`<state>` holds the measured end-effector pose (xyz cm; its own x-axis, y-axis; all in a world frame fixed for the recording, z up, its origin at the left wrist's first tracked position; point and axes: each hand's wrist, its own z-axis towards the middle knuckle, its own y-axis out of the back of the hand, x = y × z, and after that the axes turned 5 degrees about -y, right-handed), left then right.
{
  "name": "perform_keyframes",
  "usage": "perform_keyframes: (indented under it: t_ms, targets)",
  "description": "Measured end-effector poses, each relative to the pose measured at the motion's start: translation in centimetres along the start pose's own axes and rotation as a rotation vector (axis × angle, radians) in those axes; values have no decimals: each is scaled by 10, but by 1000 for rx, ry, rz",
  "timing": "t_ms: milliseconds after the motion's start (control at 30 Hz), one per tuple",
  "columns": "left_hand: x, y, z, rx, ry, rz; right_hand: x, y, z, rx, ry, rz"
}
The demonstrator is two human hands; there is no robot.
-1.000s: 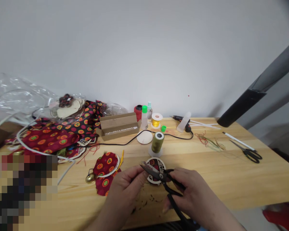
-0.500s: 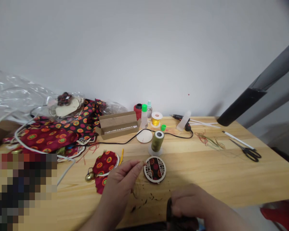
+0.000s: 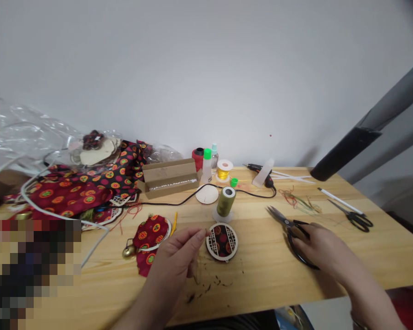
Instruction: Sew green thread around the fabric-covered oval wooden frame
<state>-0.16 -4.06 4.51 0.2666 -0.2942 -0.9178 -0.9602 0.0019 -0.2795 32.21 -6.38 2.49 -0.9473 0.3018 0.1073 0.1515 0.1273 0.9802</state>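
Note:
My left hand (image 3: 179,259) hovers over the wooden table (image 3: 330,270) with thumb and forefinger pinched together beside a round wooden lattice disc (image 3: 222,241) backed with red patterned cloth; what the pinch holds is too small to make out. Off to the right, my right hand (image 3: 321,250) grips the handles of black scissors (image 3: 289,227), whose blades lie low over the table and point up-left. An olive thread spool (image 3: 226,202) stands just behind the disc. Dark thread clippings (image 3: 209,286) are scattered in front of it.
Red patterned fabric rounds (image 3: 151,233) and a small brass bell (image 3: 128,251) lie left of the disc. Behind are a cardboard box (image 3: 168,178), glue bottles (image 3: 207,166), a yellow cord spool (image 3: 224,169), a glue gun (image 3: 263,176) with black cable, a second pair of scissors (image 3: 354,216), piled fabric (image 3: 75,192).
My right hand took the black scissors away from the lattice disc, dipped toward me, then swung out to the right side of the table. The left hand stays pinched beside the disc.

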Motion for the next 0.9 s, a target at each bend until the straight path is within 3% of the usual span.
perform_keyframes:
  t_ms: [233,367,433,600,733,900]
  targets:
    - [-2,-3,0,3,22,-21,11,-2,-2,-69,-7,-53]
    - [-3,-3,0,9,-6,-8,33,4,-10,-242,36,-118]
    - [-3,-3,0,18,-3,-7,48,4,-14,-323,124,-25]
    - [-5,-3,-3,15,16,-26,91,-7,-18,-331,506,282]
    - [-8,-4,-4,1,36,-45,116,-11,-16,-411,638,83]
    - [-8,-2,-5,-9,15,-34,128,-11,-5,-493,742,-158]
